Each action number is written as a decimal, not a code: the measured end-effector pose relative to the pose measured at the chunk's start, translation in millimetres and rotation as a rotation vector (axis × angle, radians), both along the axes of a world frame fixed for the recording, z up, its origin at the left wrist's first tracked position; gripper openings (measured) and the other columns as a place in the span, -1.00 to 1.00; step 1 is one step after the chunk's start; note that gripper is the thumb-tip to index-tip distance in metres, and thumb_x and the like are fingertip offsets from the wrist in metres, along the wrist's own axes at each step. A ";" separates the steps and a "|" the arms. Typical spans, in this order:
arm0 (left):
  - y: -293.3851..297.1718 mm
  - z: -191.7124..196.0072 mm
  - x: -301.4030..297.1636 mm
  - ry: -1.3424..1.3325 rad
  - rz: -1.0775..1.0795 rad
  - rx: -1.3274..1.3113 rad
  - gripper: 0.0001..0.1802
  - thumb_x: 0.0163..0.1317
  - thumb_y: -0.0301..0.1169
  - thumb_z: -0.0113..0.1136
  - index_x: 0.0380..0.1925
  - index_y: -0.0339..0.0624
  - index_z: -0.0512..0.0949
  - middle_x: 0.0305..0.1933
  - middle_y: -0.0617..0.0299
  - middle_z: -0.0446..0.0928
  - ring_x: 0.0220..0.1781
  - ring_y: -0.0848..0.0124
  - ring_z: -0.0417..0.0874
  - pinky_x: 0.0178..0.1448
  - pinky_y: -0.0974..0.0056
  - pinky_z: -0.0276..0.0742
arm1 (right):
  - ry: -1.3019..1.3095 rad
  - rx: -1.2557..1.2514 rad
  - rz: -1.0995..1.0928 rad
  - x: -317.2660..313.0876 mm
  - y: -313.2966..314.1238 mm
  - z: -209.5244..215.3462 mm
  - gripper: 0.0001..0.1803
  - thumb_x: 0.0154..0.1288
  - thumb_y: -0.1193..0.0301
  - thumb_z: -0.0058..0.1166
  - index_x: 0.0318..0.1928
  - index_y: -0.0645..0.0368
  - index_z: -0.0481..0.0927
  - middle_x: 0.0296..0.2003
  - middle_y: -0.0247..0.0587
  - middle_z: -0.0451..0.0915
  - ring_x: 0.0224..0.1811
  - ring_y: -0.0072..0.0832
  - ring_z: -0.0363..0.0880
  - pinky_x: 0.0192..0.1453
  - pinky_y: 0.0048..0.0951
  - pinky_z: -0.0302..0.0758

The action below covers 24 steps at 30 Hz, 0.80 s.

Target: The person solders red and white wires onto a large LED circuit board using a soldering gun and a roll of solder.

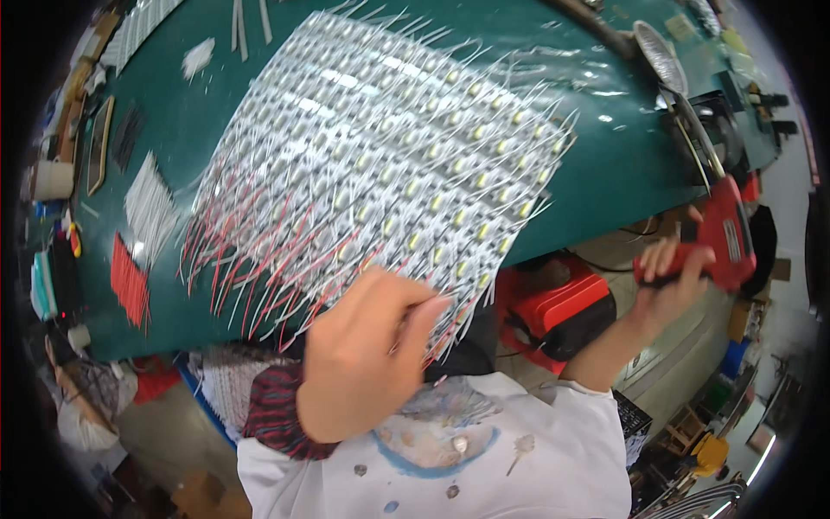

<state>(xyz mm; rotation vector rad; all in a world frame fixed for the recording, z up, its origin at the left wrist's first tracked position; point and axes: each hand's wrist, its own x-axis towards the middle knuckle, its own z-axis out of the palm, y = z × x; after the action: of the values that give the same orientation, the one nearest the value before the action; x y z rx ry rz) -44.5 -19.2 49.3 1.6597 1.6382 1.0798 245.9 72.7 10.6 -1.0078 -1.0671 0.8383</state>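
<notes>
A large sheet of white LED boards [354, 138] lies on the green work surface, with thin white, red and black wires standing out of it. At its near edge my left hand [372, 350] is closed, thumb and forefinger together in a pinch; what they hold, if anything, is hidden. Off to the right, beyond the table edge, my right hand [666, 272] wraps round the handle of a red pistol-shaped tool [731, 233]. Below that hand's left side sits a red and black case [553, 307].
Bundles of white wires [149, 208], red wires [130, 283] and black wires [128, 138] lie at the left on the green table [596, 173]. A metal cone-shaped piece [661, 59] stands at the far right. A white cup [54, 180] is at the left rim.
</notes>
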 end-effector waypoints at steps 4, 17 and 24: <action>4.4 -32.8 27.8 0.136 0.053 0.058 -0.87 0.04 -0.54 0.23 -0.47 -0.20 0.45 -0.52 0.19 0.41 -0.62 0.30 0.47 -0.58 0.31 0.35 | 0.048 -0.097 0.230 -11.9 -61.1 -18.0 -0.19 0.24 -0.15 -0.10 0.18 0.33 0.18 -0.77 -0.40 0.27 -0.82 -0.63 0.18 -0.68 -0.58 0.24; 5.0 -59.4 43.6 0.309 0.101 0.120 -0.83 0.05 -0.48 0.24 -0.54 -0.15 0.40 -0.58 0.24 0.37 -0.70 0.33 0.41 -0.63 0.28 0.27 | 0.053 -0.216 0.531 20.2 -155.5 -40.8 -0.06 0.07 -0.31 -0.07 0.15 0.29 0.21 -0.78 -0.44 0.33 -0.81 -0.60 0.30 -0.66 -0.54 0.33; 4.5 -60.3 45.5 0.366 0.094 0.123 -0.82 0.05 -0.46 0.24 -0.56 -0.15 0.39 -0.59 0.25 0.30 -0.71 0.34 0.38 -0.64 0.29 0.24 | 0.231 -0.242 0.316 -6.5 -168.3 -48.6 -0.06 0.05 -0.32 -0.06 0.12 0.29 0.26 -0.79 -0.43 0.34 -0.82 -0.59 0.31 -0.66 -0.53 0.34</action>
<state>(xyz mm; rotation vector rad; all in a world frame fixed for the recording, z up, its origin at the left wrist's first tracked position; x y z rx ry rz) 1.0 -14.6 -11.0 1.9686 1.9266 0.9797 239.4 -95.6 -38.0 -0.9258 -0.9532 1.3346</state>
